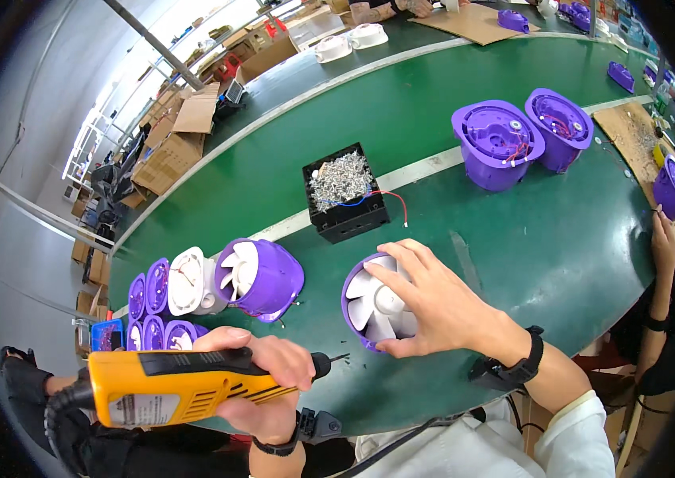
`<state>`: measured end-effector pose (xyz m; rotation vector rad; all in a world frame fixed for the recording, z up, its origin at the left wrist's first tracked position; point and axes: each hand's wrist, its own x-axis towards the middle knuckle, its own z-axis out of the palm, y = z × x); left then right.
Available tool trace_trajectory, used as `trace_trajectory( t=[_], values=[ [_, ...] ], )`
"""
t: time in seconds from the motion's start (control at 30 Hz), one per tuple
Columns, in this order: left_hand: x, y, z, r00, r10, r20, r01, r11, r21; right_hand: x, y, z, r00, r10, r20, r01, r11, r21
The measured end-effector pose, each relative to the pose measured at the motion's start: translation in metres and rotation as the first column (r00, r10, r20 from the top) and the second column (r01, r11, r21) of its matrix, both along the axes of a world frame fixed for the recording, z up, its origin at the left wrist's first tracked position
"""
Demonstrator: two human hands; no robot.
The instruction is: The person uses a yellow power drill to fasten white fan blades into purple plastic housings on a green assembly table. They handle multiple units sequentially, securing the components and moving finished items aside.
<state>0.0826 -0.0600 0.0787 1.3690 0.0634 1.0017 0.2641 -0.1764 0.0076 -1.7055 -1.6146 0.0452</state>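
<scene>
My left hand (272,370) is wrapped round a yellow and black electric screwdriver (186,390), whose thin bit points right toward the work. My right hand (433,307) grips a purple fan housing (351,319) on the green bench, fingers at its top edge and thumb low on the rim. Inside the housing sits a white fan (385,300) with its blades facing up, partly covered by my fingers. Beyond it stands a black box (351,221) heaped with small metal screws (340,182); a red and blue wire hangs over its edge.
Left of my work lies a purple housing with a white fan (270,279), beside a white housing (187,279) and several purple ones (157,285). Two purple housings with wires (499,151) stand at the back right. A co-worker's hand (662,239) holds another at the far right.
</scene>
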Motion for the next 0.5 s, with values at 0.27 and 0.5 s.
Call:
trace_trajectory(
  t=[0.27, 0.5],
  values=[
    [0.003, -0.008, -0.016, 1.000, -0.008, -0.013, 0.008, 1.000, 0.005, -0.004, -0.010, 0.007, 0.997, -0.072, 0.013, 0.073, 0.995, -0.069],
    [0.019, -0.009, -0.020, 0.993, -0.117, -0.019, 0.117, 0.993, 0.011, 0.009, -0.019, 0.014, 0.997, 0.024, 0.069, -0.016, 0.994, -0.106]
  ],
)
